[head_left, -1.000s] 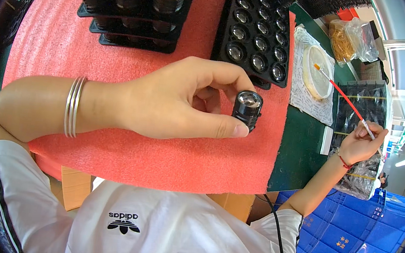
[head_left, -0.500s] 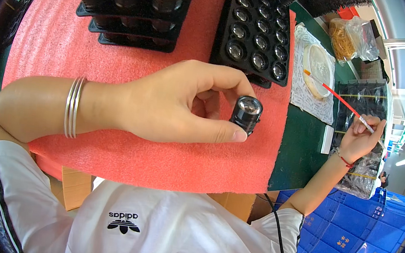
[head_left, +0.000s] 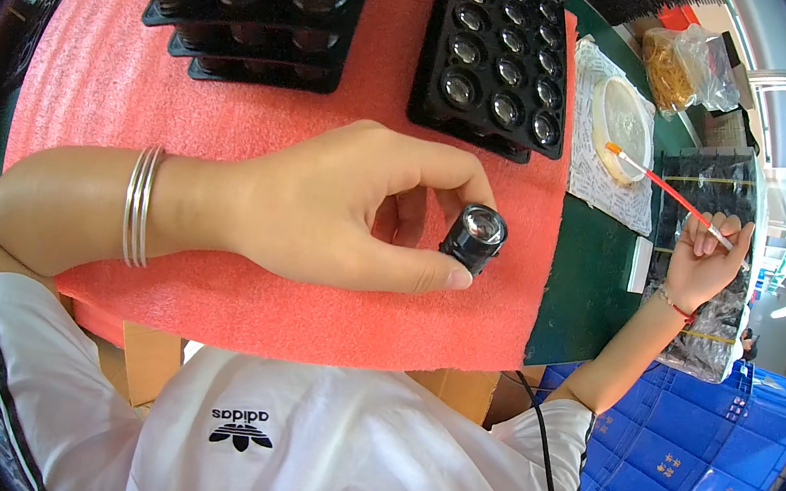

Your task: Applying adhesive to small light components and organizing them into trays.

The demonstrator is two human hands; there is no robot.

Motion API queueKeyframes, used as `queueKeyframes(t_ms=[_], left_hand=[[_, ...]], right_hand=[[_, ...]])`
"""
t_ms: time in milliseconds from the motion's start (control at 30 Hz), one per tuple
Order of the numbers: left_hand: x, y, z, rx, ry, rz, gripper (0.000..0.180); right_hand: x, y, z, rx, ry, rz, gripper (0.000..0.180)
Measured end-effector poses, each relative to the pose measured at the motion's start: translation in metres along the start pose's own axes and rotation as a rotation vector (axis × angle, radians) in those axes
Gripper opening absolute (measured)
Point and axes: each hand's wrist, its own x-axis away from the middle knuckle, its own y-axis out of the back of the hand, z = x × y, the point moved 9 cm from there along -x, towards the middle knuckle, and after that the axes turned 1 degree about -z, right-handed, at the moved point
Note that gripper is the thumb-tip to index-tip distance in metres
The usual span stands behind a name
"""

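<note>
The left hand point(head_left: 349, 207) pinches a small black lens point(head_left: 474, 236) between thumb and forefinger above the red foam mat point(head_left: 185, 115). The right hand point(head_left: 701, 261) holds a thin red brush point(head_left: 667, 193) near a round white dish point(head_left: 623, 126). A black tray point(head_left: 433, 66) of lenses lies behind.

The small lens point(head_left: 474, 238) pinched in the left hand point(head_left: 348, 211) has a matt black barrel, plastic or metal, and a glossy glass front. Under it lies a pink foam mat point(head_left: 139, 91), soft and finely rough. The black trays point(head_left: 492, 53) at the mat's far edge look like shiny moulded plastic. Thin metal bangles point(head_left: 139, 205) gleam on the wrist. The right hand point(head_left: 701, 261) holds a smooth red-handled brush point(head_left: 666, 191).
</note>
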Motion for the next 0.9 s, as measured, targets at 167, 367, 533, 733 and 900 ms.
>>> queueKeyframes(t_ms=[167, 367, 533, 733, 900], left_hand=[[-0.0001, 0.0, -0.0002, -0.027, -0.017, -0.01, 0.024], [0.0004, 0.0014, -0.0064, -0.09, -0.061, -0.022, 0.024], [-0.0003, 0.0013, -0.0054, -0.09, -0.073, -0.024, 0.024], [0.0001, 0.0014, -0.0058, -0.103, -0.057, -0.024, 0.024], [-0.0002, 0.0015, -0.0063, -0.106, -0.069, -0.024, 0.024]], right_hand=[[-0.0009, 0.001, -0.0013, -0.023, -0.014, 0.003, 0.036], [-0.0018, 0.0008, -0.0024, -0.054, -0.021, 0.022, 0.037], [-0.0019, 0.0003, -0.0022, -0.051, -0.02, 0.023, 0.038], [-0.0017, -0.0004, -0.0035, -0.061, -0.034, 0.021, 0.038], [-0.0017, -0.0002, -0.0039, -0.063, -0.039, 0.02, 0.038]])
